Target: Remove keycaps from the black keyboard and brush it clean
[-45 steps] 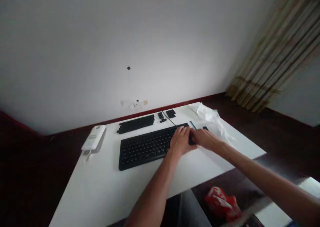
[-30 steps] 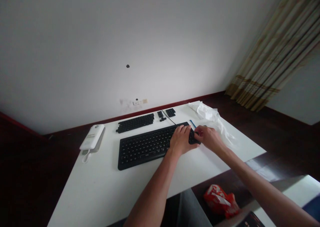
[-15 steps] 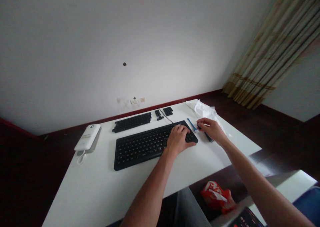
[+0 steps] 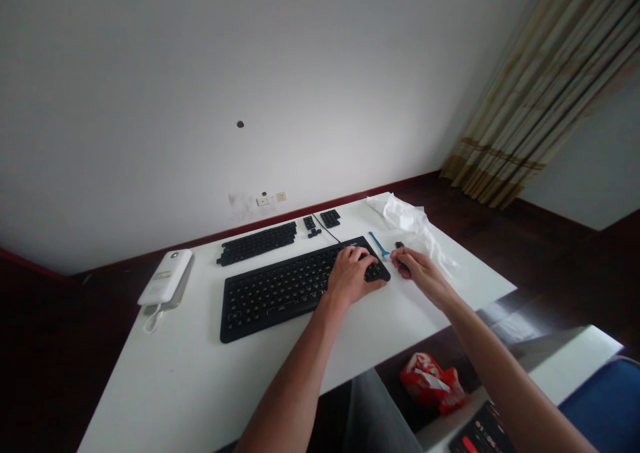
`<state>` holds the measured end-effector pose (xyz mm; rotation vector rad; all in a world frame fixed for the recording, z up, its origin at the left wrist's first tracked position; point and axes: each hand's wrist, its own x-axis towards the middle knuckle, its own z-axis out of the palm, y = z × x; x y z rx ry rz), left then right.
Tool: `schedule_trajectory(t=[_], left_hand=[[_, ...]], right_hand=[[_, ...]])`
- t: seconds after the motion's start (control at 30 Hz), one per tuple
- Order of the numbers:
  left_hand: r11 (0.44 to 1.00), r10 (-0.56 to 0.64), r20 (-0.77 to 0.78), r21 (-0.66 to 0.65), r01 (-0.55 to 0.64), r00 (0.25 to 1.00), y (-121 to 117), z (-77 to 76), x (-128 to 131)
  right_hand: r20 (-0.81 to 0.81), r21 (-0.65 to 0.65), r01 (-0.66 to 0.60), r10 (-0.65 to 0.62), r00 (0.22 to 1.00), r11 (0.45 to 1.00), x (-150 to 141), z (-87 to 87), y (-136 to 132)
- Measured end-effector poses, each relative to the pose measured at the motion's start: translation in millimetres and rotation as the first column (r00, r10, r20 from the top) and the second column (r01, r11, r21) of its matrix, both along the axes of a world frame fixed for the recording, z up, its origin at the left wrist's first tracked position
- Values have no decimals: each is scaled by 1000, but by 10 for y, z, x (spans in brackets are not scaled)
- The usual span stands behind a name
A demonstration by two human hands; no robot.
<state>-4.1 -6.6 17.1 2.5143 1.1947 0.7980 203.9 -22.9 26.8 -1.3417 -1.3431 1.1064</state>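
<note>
A black keyboard (image 4: 280, 293) lies on the white table, its keycaps off and its switches bare. My left hand (image 4: 351, 273) rests over its right end, fingers spread and thumb stretched along the near edge. Just right of the keyboard, my right hand (image 4: 417, 272) is closed around a small black brush (image 4: 399, 245); only its dark end shows above the fingers. A thin blue tool (image 4: 379, 244) with a pale tip lies between the keyboard and my right hand. Behind the keyboard, the removed black keycaps (image 4: 260, 242) lie grouped in rows.
Smaller keycap groups (image 4: 330, 218) lie near the cable (image 4: 325, 228). A crumpled white plastic bag (image 4: 400, 214) is at the back right, and a white power bank (image 4: 167, 278) at the left. Below the table edge are a red-and-white bag (image 4: 433, 381) and a dark device (image 4: 483, 432).
My right hand has turned the brush: its bristly end pointed toward me below the hand before, and now a dark end points up and away. My left hand stays on the keyboard. The view shifted slightly.
</note>
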Motion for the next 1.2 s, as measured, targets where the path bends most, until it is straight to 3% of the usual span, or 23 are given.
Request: schedule_trajectory(t=[0.13,0.23,0.33,0.47,0.7,1.0,1.2], left_hand=[[1000,6,12,9,-7,1000,-2,-19,5],[1000,12,8,11,-12,1000,-3,-33,11],[1000,22,2,9,-22,1000,-1,-45,16],[1000,15,8,1,-15,1000,1,-40,10],[1000,21,24,-7,-21,999,5,-27,15],[1000,23,24,-6,-23,999,13,-26,22],[1000,13,30,-20,-12,999,-1,-11,0]], right_hand=[[168,48,14,-22,986,999,57,24,104],[358,111,-28,-14,934,993,28,54,314],[516,172,-33,-62,854,984,-110,119,629],[598,203,10,-132,791,979,-348,186,1151],[735,130,-73,-47,677,989,-645,77,1803],[748,137,-49,-71,660,989,-688,-60,1896],[697,199,-34,-117,707,979,-637,188,1626]])
